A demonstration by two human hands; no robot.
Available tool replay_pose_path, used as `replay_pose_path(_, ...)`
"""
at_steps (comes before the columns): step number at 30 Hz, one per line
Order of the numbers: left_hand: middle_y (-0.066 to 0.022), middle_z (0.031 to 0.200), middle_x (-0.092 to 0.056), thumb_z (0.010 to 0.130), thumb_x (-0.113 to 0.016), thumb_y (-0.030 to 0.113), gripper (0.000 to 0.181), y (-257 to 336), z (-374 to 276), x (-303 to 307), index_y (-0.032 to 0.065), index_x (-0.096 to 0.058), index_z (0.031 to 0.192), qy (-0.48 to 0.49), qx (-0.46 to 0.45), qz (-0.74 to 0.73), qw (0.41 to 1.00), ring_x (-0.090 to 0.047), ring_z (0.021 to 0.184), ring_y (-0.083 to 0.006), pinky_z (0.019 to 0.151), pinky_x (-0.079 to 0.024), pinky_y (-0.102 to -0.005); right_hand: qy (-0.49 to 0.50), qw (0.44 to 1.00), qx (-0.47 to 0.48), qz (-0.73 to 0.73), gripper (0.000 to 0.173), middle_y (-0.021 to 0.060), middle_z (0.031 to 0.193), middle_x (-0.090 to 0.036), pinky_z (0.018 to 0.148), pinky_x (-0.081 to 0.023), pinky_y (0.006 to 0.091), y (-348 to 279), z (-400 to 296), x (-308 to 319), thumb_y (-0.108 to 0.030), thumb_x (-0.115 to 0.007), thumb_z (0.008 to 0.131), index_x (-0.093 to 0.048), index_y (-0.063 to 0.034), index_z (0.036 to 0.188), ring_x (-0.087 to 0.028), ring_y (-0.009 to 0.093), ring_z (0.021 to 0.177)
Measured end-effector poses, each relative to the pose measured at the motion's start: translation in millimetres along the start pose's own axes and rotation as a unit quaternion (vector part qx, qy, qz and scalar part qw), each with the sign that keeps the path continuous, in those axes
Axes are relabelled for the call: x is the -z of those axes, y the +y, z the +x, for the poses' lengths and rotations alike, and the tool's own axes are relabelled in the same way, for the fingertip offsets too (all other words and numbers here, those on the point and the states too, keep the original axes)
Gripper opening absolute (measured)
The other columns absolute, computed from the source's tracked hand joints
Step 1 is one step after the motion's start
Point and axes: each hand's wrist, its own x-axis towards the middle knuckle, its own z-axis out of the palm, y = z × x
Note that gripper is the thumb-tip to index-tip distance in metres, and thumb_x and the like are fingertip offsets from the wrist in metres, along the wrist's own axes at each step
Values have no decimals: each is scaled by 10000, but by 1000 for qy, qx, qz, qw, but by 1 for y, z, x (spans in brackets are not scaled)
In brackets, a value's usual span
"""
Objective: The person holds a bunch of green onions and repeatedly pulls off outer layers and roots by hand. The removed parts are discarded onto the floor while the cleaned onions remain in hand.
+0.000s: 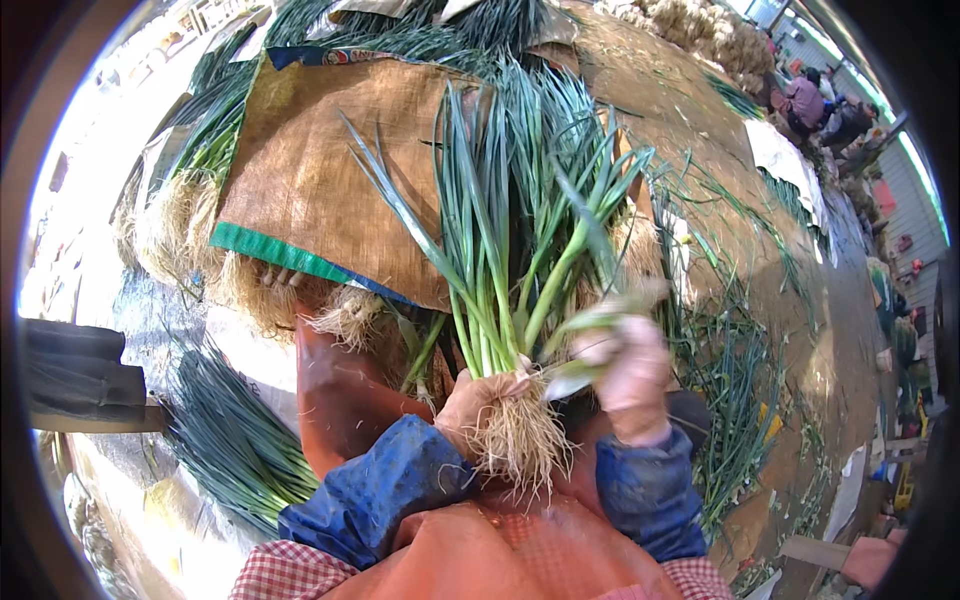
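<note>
My left hand [474, 411] is closed around the lower stems of a bunch of green onions [491, 300], just above their pale, shaggy roots [521, 435], which hang over my orange apron [465, 555]. To the right of the bunch, my right hand [630, 367] is blurred and holds a loose, pale green onion leaf or outer layer [585, 322]. Whether that piece is still attached to a stem cannot be told. More green onions [540, 142] lie directly beyond the bunch.
A brown woven sack [345, 165] covers onions with roots sticking out below. Another green onion bundle [240, 442] lies left. Stripped leaves [735, 420] litter the floor at right. Several people [806, 101] sit far right near heaped rooty bundles [697, 37]. A dark object [82, 375] juts in at left.
</note>
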Motion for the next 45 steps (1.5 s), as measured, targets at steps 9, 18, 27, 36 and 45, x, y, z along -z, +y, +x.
replay_pose_path(9, -105, 871, -570, 772, -637, 101, 354, 6, -12, -6, 17, -499, 1087, -64, 102, -69, 990, -602, 739, -219, 687, -537, -356, 142, 901, -37, -409, 543, 105, 1024, -607, 542, -457, 249, -13, -13, 29, -395, -603, 824, -488, -11, 1191, -588, 136, 697)
replay_pose_path(18, -165, 1010, -608, 837, -576, 91, 349, 0, -14, 45, -39, -520, 1155, -109, 75, -134, 982, -635, 869, -255, 781, -547, -397, -14, 960, -30, -278, 236, 28, 807, -595, 622, -440, 214, 63, 18, 15, -162, -589, 871, -581, -2, 1043, -536, 92, 705)
replay_pose_path(27, -152, 1093, -581, 815, -592, 126, 386, 5, -23, 11, 7, -512, 1174, -176, 121, -215, 953, -617, 902, -250, 830, -523, -385, 85, 982, 17, -169, 101, -40, 690, -550, 485, -373, 171, 57, -27, 15, -113, -544, 897, -605, -32, 890, -450, 30, 573)
replay_pose_path(36, -166, 968, -605, 780, -574, 97, 350, 1, -13, 12, -14, -511, 1106, -134, 82, -166, 974, -622, 839, -289, 761, -530, -453, -6, 829, 144, -541, 338, 39, 867, -590, 608, -418, 217, -15, -21, 26, -28, -631, 762, -582, -18, 1096, -481, 80, 707)
replay_pose_path(45, -119, 936, -600, 769, -633, 69, 369, 13, -24, 14, 1, -522, 1114, -134, 115, -84, 981, -615, 818, -233, 736, -531, -364, -94, 898, -12, -429, 186, 16, 646, -520, 507, -426, 277, 12, -17, 6, -201, -595, 850, -608, -19, 816, -521, 135, 608)
